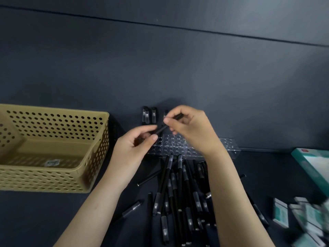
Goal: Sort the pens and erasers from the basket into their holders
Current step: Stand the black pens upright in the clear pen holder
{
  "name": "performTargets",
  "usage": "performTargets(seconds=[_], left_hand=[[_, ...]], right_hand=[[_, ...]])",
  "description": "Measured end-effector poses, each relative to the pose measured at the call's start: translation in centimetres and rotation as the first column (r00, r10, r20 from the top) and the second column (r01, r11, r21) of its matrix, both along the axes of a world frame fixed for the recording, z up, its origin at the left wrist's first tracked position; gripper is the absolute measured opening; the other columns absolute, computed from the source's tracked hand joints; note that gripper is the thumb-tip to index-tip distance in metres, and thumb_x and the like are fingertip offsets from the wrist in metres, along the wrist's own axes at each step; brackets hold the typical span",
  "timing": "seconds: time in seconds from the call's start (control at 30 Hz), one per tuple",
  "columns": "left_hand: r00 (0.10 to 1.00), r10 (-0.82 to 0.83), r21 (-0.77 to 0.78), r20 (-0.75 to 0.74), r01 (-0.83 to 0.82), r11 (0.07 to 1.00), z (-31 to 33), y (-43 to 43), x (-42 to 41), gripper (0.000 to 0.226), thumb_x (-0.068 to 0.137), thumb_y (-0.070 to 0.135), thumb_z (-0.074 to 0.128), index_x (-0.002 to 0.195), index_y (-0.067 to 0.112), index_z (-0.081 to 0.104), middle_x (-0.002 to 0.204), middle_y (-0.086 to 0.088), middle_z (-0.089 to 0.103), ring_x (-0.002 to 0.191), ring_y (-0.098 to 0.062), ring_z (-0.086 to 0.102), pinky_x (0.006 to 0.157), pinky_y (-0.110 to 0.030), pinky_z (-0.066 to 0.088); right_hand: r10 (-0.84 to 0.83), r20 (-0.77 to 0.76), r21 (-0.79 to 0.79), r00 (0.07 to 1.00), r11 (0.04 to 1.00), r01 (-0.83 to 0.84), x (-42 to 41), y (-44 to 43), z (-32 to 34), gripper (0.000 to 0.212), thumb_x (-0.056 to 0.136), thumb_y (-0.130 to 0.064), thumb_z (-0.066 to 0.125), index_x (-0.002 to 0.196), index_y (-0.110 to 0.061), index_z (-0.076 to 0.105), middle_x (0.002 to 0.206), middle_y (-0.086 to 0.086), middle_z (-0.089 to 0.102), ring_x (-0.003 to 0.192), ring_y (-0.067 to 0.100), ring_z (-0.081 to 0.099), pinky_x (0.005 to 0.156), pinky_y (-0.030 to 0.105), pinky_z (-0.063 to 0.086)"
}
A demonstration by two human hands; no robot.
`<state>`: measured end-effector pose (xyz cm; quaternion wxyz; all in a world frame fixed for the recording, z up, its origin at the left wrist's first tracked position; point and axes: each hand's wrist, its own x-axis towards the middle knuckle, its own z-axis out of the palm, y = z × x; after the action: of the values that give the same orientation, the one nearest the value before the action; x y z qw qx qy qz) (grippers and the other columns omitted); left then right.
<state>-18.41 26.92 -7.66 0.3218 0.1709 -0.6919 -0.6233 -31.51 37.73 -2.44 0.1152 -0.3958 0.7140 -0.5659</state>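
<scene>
Left hand (140, 139): curling thumb and fingers round the lower end of the black pen (161, 130).
Right hand (188, 129): pinching the upper end of the same pen, fingertips pressing together on the barrel.
Position: holding the black pen tilted between both hands, just above the clear holder (229, 145).
Handling: probably being light, stiff and smooth, so likely slipping in a loose pinch; gripping at the middle of the barrel seeming safer than at the cap.
Clear holder: standing behind the hands near the wall (178, 59), carrying a few upright pens (149, 114) at its left end.
Pen pile (179, 189): lying loose on the table (267, 175) between the forearms, many pens crossing each other.
Basket (53, 148): sitting to the left, well apart from the pile.
Erasers (281, 213): lying at the right edge, blurred; probably being light and soft.
Teal box (309, 166): lying beyond the erasers, partly cut off.
</scene>
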Motion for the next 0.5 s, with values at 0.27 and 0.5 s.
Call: performTargets(seconds=[0.27,0.5], left_hand=[[0.988,0.068,0.255,-0.139,-0.031,0.966,-0.1,-0.4,-1.3,0.016,0.088,0.002,0.062,0.099,0.014,0.064,0.081,0.005,0.068,0.081,-0.012,0.067,0.076,-0.021,0.054],[0.992,0.112,-0.234,-0.050,-0.121,0.965,-0.8,-1.5,-0.6,0.032,0.090,0.012,0.062,0.118,0.027,0.059,0.108,0.011,0.067,0.106,-0.002,0.061,0.093,-0.015,0.045]], right_hand=[[0.167,0.069,0.295,0.984,0.938,-0.179,-1.9,2.7,0.1,0.017,0.080,-0.014,0.077,0.093,-0.024,0.075,0.083,-0.004,0.071,0.072,0.009,0.058,0.071,0.018,0.049],[0.140,0.014,0.227,0.990,0.964,-0.139,-1.7,1.9,0.1,0.014,0.086,-0.012,0.070,0.096,-0.022,0.072,0.088,-0.008,0.075,0.080,0.008,0.067,0.075,0.019,0.049]])
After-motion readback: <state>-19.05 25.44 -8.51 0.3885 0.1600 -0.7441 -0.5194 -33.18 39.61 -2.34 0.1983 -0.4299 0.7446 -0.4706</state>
